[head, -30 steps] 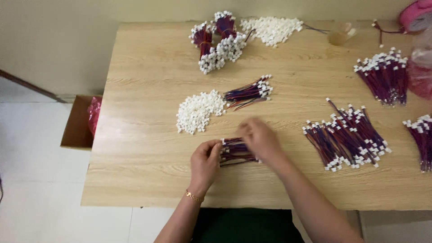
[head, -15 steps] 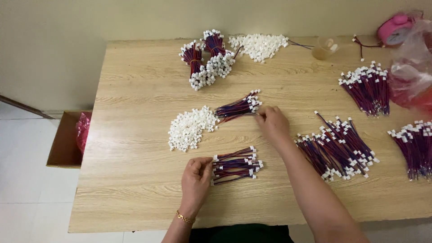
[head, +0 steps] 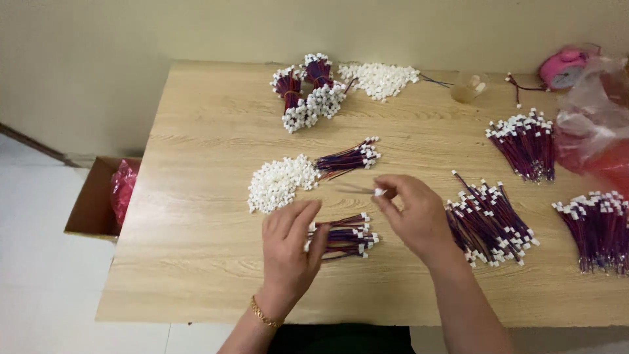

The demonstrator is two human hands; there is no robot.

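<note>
Lifted off the farther bundle, the right hand point(head: 414, 213) now pinches one wire point(head: 359, 189) in its fingers above the small wire bundle point(head: 346, 236). Left hand point(head: 288, 249) rests spread fingers on that bundle's left end. A pink-bagged cardboard box point(head: 98, 200) sits left of the bench point(head: 196, 262).

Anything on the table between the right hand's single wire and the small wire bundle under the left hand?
Nothing visible. The right hand pinches a single wire just above the small wire bundle, which the left hand touches; only bare table lies between.

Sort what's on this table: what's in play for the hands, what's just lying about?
In play:
left hand on the small wire bundle
right hand pinching a single wire
white connector pile

Lying about:
pink clock
plastic cup
red bag
cardboard box
</note>
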